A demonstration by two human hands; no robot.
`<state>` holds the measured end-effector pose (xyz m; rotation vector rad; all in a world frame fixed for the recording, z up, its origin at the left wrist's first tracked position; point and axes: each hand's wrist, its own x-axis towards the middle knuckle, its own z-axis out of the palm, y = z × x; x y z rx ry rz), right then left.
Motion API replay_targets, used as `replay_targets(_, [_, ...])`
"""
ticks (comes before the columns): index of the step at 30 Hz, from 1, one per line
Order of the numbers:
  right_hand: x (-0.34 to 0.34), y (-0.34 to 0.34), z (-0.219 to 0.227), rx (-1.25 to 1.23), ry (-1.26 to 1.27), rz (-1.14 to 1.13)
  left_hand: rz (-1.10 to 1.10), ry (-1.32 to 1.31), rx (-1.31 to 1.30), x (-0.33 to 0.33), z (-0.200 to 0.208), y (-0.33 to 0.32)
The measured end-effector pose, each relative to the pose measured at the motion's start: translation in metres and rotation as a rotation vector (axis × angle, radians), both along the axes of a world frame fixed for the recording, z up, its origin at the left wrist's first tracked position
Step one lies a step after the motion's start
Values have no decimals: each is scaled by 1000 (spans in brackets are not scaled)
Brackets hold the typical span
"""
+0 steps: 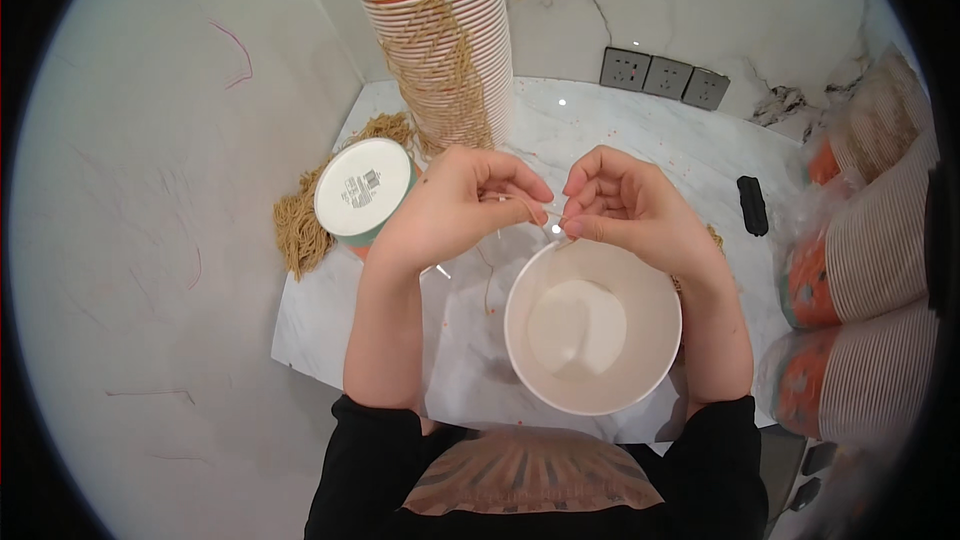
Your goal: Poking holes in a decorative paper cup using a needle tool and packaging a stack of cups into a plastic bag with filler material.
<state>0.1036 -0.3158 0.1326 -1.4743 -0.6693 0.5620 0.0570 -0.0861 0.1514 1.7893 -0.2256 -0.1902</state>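
Both my hands meet above the far rim of an open white paper bucket (655,345), which stands before me with its mouth up. A thin tan cord (554,213) runs between my fingertips. My left hand (455,205) pinches it between thumb and fingers, and a loose length (488,275) hangs below. My right hand (630,202) pinches the cord just over the rim, thumb against forefinger, other fingers curled. Whether the cord passes through the rim is too small to tell. Left of my left hand, another bucket (365,190) shows its white base, partly behind my wrist.
A tall stack of nested buckets (497,60) stands at the back, cords draped down it. Bundled tan cord (300,225) lies at the left table edge. At right are a black object (752,206) and bagged bucket stacks (875,240). Sockets (665,78) line the back wall.
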Motion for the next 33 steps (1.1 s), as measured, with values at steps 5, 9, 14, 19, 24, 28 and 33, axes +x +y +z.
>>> replay_targets(5, [-1, 1, -1, -42, -49, 10, -27, -37, 65, -3, -2, 5])
replay_targets(9, [-3, -2, 1, -56, -27, -39, 7, -61, 307, -7, 13, 6])
replay_targets(14, [0, -3, -2, -70, -61, -68, -34, -129, 566, -16, 21, 16])
replay_targets(19, [-3, -1, 2, -79, -54, -77, -77, -108, 519, -16, 19, 17])
replay_targets(24, [-4, -1, 1, -91, -145, -59, -39, -323, 432, -7, 8, 6])
replay_targets(28, [-4, 0, -1, -68, -215, -47, -6, -130, 342, -4, 8, -5])
replay_targets(33, [-3, -3, -1, -81, -210, -54, -26, -31, 128, -1, 2, -12])
